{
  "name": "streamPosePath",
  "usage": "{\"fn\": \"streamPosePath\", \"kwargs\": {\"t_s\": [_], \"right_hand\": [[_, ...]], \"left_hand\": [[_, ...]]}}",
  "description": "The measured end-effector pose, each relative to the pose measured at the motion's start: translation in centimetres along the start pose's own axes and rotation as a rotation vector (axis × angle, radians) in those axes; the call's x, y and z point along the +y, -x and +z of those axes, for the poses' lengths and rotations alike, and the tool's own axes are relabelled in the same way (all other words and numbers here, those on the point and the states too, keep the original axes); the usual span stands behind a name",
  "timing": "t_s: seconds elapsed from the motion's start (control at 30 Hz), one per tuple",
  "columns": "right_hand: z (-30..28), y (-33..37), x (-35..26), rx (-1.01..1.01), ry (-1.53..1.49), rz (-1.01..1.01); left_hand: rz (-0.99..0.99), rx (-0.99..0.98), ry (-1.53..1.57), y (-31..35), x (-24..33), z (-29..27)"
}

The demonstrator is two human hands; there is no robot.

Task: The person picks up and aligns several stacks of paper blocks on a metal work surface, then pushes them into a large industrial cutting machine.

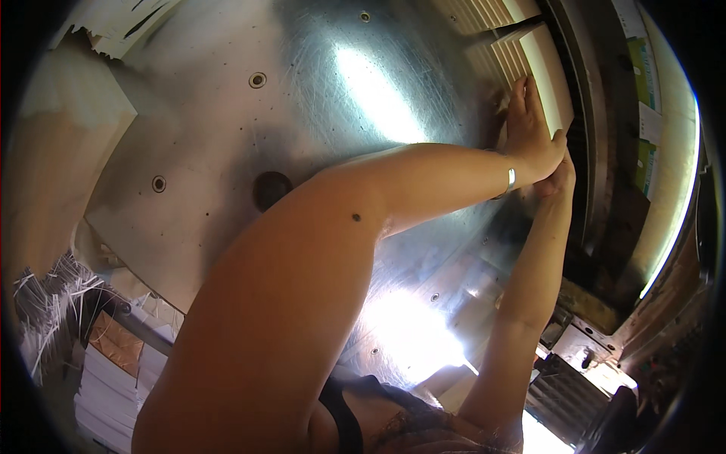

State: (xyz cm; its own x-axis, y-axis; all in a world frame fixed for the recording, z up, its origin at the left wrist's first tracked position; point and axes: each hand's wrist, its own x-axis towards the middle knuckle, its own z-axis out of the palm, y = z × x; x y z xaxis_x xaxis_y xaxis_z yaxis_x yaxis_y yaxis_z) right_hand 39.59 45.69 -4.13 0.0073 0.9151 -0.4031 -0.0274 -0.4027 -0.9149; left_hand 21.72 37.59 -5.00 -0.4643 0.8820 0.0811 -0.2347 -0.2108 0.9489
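My left arm reaches across to the far right, a metal bracelet (511,179) at its wrist. The fingers of my left hand (532,136) are stretched out and lie against the near end of a pale stack of paper (550,79) with several layers along its side. My right hand (558,180) is beside the left wrist, below the same stack. Its fingers are mostly hidden behind my left hand, so what they touch does not show.
A scratched metal table (204,113) with small round fittings spreads under my arms. Another pale layered stack (495,13) lies beyond the first. A dark machine bar (597,151) runs along the right. Shredded paper strips (57,303) hang at the lower left, near a large pale block (72,144).
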Motion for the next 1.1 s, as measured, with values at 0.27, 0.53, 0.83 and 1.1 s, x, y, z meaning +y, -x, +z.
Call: {"fn": "streamPosePath", "kwargs": {"t_s": [0.27, 0.53, 0.83, 1.1], "right_hand": [[-1.1, -1.7, -0.3, 0.036, 0.011, -0.034], [0.1, -1.5, 0.1, 0.045, -0.052, -0.114], [2.6, 0.3, 1.8, 0.140, -0.028, -0.312], [3.5, -0.5, 4.2, 0.310, 0.063, -0.453]], "left_hand": [[0.064, 0.060, 0.032, -1.3, -1.0, 1.4], [-0.013, -0.095, 0.067, -2.2, -1.4, 0.9], [0.056, -0.087, 0.009, -2.5, -1.1, 0.6], [0.071, 0.021, -0.503, -4.4, -4.4, -0.4]]}}
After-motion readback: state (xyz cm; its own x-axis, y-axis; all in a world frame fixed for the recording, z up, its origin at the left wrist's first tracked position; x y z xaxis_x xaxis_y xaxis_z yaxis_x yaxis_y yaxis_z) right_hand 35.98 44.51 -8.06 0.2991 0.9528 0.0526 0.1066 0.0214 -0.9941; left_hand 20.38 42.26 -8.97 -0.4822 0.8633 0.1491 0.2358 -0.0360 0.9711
